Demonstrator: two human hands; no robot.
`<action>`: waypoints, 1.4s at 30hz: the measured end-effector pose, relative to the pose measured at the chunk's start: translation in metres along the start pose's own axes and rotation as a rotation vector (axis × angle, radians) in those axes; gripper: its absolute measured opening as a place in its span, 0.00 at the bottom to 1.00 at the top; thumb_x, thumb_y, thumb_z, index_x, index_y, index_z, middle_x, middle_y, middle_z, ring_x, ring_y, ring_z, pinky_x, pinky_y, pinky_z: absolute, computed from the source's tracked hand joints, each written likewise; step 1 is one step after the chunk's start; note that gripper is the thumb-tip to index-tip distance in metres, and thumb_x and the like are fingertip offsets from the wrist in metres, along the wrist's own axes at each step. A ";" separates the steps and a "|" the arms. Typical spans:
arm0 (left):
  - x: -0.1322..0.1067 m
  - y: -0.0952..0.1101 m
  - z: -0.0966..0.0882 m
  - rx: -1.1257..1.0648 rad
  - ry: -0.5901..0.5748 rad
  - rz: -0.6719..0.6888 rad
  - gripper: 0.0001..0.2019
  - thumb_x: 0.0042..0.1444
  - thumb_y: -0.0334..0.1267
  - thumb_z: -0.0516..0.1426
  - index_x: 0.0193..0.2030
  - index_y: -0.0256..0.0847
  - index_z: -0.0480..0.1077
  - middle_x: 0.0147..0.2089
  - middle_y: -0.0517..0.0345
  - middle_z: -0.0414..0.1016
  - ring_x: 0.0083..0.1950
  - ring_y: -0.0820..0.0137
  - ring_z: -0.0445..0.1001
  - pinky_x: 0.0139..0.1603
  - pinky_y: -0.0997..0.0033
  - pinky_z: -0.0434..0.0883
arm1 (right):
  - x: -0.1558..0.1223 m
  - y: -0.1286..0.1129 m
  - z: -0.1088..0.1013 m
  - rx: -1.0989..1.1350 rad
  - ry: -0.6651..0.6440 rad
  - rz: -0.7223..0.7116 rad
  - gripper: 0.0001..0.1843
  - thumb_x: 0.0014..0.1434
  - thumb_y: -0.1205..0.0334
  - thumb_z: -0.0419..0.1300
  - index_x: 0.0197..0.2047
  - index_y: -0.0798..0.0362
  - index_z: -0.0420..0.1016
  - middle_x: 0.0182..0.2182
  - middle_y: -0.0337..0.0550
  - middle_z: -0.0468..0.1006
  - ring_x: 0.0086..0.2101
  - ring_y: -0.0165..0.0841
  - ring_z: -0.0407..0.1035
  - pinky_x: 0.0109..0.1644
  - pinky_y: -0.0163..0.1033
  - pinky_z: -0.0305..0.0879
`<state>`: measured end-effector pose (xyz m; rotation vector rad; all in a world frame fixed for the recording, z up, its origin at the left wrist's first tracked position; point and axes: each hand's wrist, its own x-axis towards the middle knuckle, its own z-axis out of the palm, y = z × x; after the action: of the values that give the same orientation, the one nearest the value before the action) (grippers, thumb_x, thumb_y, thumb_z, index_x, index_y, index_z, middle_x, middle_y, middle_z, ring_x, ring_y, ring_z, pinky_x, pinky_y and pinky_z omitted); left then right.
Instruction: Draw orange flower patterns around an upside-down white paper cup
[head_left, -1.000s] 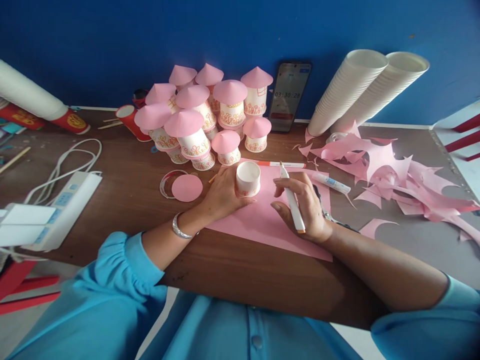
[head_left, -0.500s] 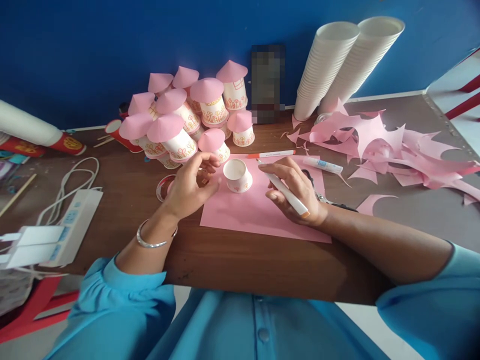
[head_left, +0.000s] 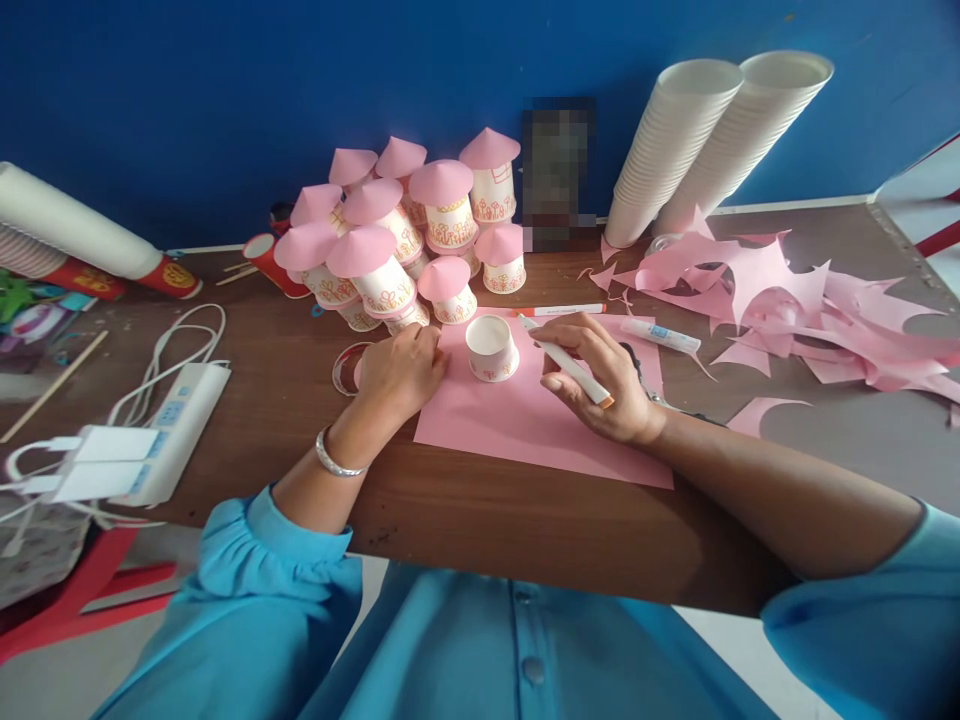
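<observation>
My right hand (head_left: 592, 375) holds a white marker (head_left: 574, 372) with an orange end, its tip pointing up and left toward a small white paper cup (head_left: 492, 350). The cup's open round top shows, and red-orange drawings run along its lower side. It stands on a pink paper sheet (head_left: 480, 425), apart from both hands. My left hand (head_left: 401, 370) rests as a fist at the sheet's left edge, fingertips tucked out of sight, beside a tape roll (head_left: 346, 370). Behind it stand several decorated paper cups with pink cone roofs (head_left: 361, 252).
Beyond the sheet's top lies another marker (head_left: 562, 310), with a glue tube (head_left: 660, 335) and scissors (head_left: 660, 398) to the right. Pink paper scraps (head_left: 780, 300) cover the right side. Tall paper cup stacks (head_left: 675, 140) lean on the blue wall. A power strip (head_left: 176, 430) lies left.
My left hand has lowered and closed from loosely spread fingers to a fist. My right hand still holds the marker near the cup. The whole view has shifted slightly.
</observation>
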<state>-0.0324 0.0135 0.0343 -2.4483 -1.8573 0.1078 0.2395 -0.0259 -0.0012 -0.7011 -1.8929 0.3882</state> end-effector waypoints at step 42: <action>-0.014 0.001 -0.016 -1.630 0.032 0.171 0.19 0.53 0.47 0.77 0.41 0.43 0.76 0.39 0.58 0.83 0.38 0.68 0.86 0.41 0.66 0.88 | 0.004 -0.037 -0.008 0.446 -0.104 0.314 0.15 0.78 0.46 0.61 0.55 0.48 0.76 0.41 0.43 0.82 0.36 0.36 0.77 0.39 0.45 0.76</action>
<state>-0.0338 -0.0006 0.0501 -3.1637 -1.9390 -2.1839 0.2346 -0.0523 0.0255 -0.6802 -1.7051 1.0276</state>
